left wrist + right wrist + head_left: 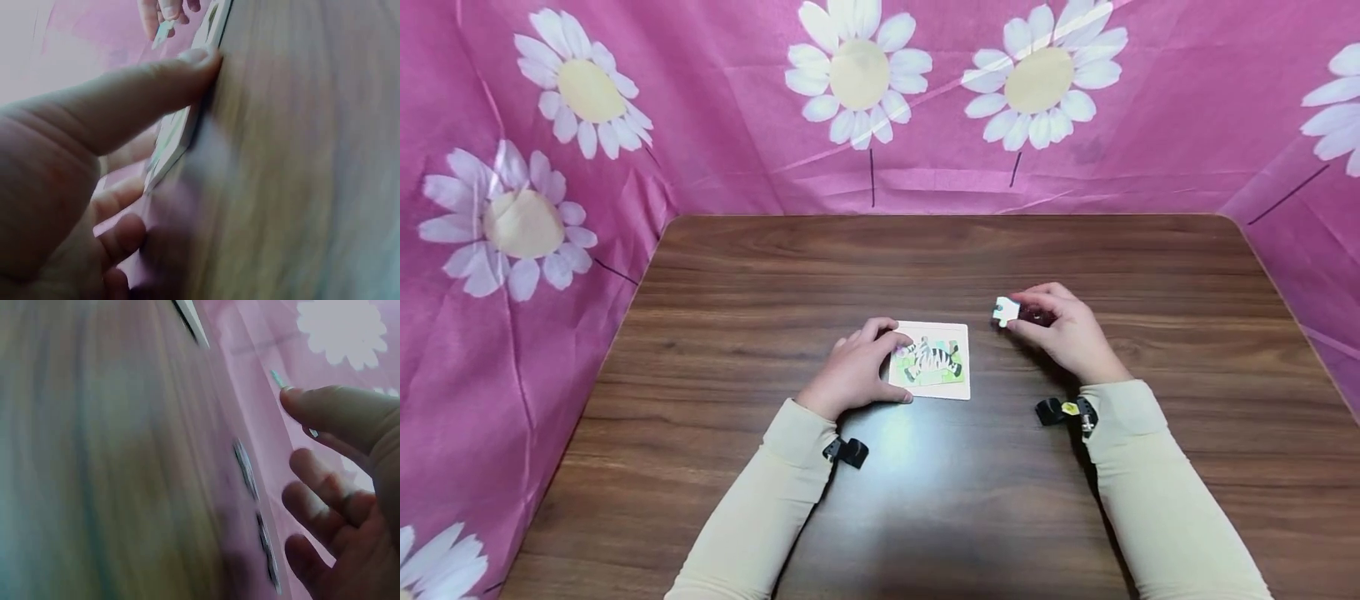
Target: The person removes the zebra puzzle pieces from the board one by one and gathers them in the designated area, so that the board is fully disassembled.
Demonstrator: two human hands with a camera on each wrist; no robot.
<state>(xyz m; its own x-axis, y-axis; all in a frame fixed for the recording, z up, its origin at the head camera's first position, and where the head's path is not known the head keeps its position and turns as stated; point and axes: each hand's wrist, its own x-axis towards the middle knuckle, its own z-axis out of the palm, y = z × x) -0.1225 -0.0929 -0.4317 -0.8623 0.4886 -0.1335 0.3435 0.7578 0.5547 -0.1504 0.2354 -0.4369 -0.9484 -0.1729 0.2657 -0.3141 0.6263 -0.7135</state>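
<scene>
A white-framed zebra jigsaw puzzle point(930, 360) lies flat on the table, its picture made of fitted pieces. My left hand point(859, 371) holds it by the left side, fingers over the upper left part and thumb point(194, 62) along the near edge. To the right of the puzzle, my right hand point(1067, 329) pinches a light puzzle piece point(1006, 312) between thumb and fingers, raised over the table. In the right wrist view that piece point(277, 379) shows edge-on beyond the thumb, while the other fingers curl loosely below.
Flat, dark-edged pieces point(245, 469) lie on the wooden table point(940, 483) beneath my right hand, mostly hidden by it in the head view. A pink cloth with white daisies point(730, 125) hangs behind the table and at its sides. Each wrist wears a black strap mount point(853, 452).
</scene>
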